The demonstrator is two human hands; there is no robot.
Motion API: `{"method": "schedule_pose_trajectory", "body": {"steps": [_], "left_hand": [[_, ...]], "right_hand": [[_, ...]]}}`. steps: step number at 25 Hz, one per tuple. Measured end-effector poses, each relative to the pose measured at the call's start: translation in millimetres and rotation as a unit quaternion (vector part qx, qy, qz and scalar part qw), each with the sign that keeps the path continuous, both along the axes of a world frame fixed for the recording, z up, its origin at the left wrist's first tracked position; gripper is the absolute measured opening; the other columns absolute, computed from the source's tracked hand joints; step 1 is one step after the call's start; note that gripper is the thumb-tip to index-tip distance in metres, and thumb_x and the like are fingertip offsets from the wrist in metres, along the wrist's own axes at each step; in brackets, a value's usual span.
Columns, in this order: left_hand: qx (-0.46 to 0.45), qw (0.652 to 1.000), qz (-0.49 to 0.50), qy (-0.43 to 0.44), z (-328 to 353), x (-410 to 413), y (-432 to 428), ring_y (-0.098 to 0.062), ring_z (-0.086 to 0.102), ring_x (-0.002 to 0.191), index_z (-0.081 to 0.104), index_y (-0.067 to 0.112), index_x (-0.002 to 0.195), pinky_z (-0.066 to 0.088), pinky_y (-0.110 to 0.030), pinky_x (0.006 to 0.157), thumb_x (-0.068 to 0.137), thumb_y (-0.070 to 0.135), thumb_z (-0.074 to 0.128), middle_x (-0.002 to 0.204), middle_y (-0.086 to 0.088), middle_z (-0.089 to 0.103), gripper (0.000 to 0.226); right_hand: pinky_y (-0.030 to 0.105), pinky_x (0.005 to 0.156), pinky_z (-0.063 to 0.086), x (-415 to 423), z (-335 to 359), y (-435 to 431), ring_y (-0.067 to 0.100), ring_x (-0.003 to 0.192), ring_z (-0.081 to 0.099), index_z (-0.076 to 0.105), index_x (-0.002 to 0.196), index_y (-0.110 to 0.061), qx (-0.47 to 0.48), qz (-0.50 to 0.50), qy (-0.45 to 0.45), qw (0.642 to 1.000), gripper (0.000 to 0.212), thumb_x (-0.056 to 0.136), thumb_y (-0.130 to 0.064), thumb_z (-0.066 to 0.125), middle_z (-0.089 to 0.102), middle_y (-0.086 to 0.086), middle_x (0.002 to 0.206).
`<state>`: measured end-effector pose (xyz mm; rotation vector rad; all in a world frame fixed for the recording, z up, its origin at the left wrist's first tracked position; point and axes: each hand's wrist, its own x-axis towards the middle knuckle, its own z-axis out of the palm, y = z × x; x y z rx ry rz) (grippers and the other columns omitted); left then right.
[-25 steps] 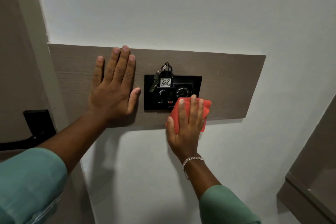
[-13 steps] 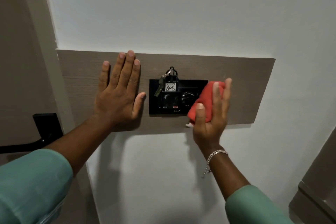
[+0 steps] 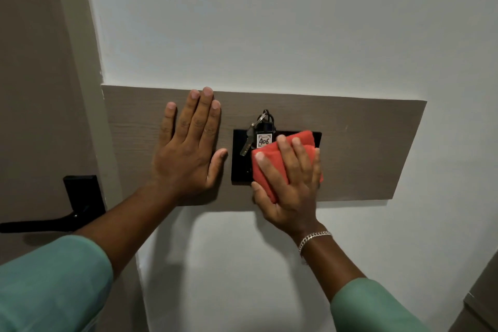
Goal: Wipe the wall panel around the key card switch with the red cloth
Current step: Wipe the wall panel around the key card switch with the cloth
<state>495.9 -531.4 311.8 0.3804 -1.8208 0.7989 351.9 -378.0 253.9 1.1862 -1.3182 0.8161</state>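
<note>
On the wood wall panel [image 3: 363,148], the right hand [image 3: 289,186] is pressing the soft, folded red cloth [image 3: 272,159] over the key card switch [image 3: 239,167], fingers [image 3: 283,148] spread flat; the left hand [image 3: 188,148] is bracing, fingers together.

Wall panel [image 3: 363,148]: grey-brown, fine horizontal wood-grain pattern. Key card switch [image 3: 239,167]: plain black plate. Red cloth [image 3: 269,170]: solid coral-red, no print. Key tag [image 3: 264,140]: white label with dark handwritten "406", on a black fob. Key [image 3: 246,143]: dull silver metal. Wall [image 3: 269,21]: flat white, unpatterned. Door [image 3: 32,89]: taupe-brown, plain. Door handle [image 3: 54,219]: matt black. Sleeves [image 3: 48,286]: plain sea-green. Bracelet [image 3: 314,238]: silver chain links.
</note>
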Motion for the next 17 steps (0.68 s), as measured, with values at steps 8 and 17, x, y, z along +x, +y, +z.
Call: {"method": "schedule_pose_trajectory", "body": {"steps": [8,17], "left_hand": [[0.004,1.000,-0.005,0.000,0,2,0,-0.028,0.003,0.154,0.009,0.005,0.156,0.002,-0.050,0.124,0.094,0.046,0.032,0.164,-0.014,0.004,0.078],[0.034,0.999,0.013,-0.021,-1,4,3,-0.031,0.003,0.154,0.008,0.003,0.156,0.002,-0.051,0.124,0.094,0.045,0.029,0.165,-0.016,0.003,0.077]], "right_hand": [[0.066,0.116,0.026,-27,2,20,0.033,0.146,0.032,0.044,0.142,-0.028,0.020,-0.013,0.024,0.999,0.054,0.091,-0.043,0.056,0.038,0.013,0.152],[0.065,0.115,0.025,-41,39,43,0.033,0.147,0.032,0.051,0.139,-0.027,0.089,-0.009,0.014,0.996,0.047,0.094,-0.040,0.048,0.047,0.013,0.151]]}}
